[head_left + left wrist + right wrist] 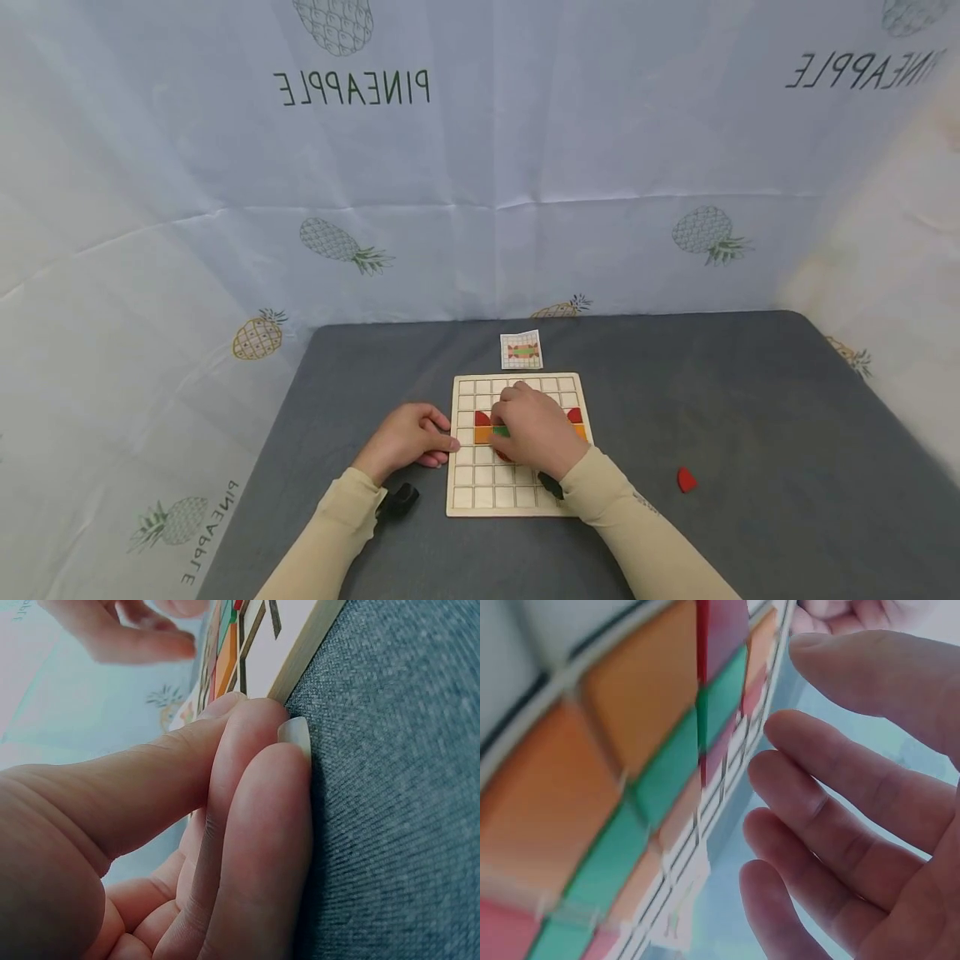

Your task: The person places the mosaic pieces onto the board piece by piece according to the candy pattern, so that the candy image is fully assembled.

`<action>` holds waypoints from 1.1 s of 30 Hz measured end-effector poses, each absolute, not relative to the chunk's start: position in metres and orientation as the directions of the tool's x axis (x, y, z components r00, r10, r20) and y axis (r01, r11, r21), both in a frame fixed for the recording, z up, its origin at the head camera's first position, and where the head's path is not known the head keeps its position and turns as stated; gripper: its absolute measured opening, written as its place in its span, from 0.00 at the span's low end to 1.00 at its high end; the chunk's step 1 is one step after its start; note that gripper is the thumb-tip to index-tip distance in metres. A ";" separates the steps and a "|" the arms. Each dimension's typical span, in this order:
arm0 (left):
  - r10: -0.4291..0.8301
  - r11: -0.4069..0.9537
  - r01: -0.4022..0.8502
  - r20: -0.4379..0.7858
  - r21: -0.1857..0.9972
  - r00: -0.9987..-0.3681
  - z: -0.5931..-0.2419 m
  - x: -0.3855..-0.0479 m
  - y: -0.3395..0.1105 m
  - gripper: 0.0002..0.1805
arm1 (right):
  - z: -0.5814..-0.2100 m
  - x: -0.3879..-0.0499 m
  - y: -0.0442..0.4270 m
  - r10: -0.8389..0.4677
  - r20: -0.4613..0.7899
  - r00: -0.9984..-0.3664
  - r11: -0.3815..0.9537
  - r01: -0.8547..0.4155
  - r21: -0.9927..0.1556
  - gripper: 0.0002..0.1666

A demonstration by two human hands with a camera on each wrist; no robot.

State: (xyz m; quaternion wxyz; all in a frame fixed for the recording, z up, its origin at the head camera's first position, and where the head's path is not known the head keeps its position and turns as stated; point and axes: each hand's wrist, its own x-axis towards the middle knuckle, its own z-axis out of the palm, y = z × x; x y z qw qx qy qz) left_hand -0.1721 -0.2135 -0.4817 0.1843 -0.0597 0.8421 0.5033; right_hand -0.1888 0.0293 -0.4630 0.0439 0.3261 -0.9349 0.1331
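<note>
A square wooden grid board (484, 497) lies on the table, with red, orange and green flat pieces set in its middle rows. My left hand (402, 437) pinches the board's left edge between thumb and fingers, as the left wrist view shows at the wooden rim (304, 664). Over the middle of the board hovers my right hand (542, 432), hiding part of the pattern. Its fingers (840, 769) are loosely bent with nothing between them, apart from the orange piece (547, 806) and green piece (671, 776).
A small printed pattern card (521, 354) lies behind the board. One loose red piece (686, 480) with a curved side sits on the dark grey table (787, 433) to the right. A pineapple-print curtain (495, 150) hangs behind the table.
</note>
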 end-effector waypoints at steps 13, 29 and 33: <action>0.086 0.497 -0.278 -0.365 0.822 -0.927 -0.485 -0.173 -0.211 0.20 | -0.456 -0.157 0.142 -0.481 0.182 -0.857 0.831 -0.512 -0.216 0.09; 0.074 0.497 -0.287 -0.369 0.819 -0.926 -0.485 -0.172 -0.215 0.21 | -0.470 -0.115 0.267 -0.401 0.105 -0.910 0.886 -0.415 -0.207 0.20; 0.068 0.501 -0.290 -0.372 0.815 -0.926 -0.486 -0.172 -0.215 0.22 | -0.472 -0.111 0.277 -0.376 0.086 -0.923 0.902 -0.386 -0.194 0.20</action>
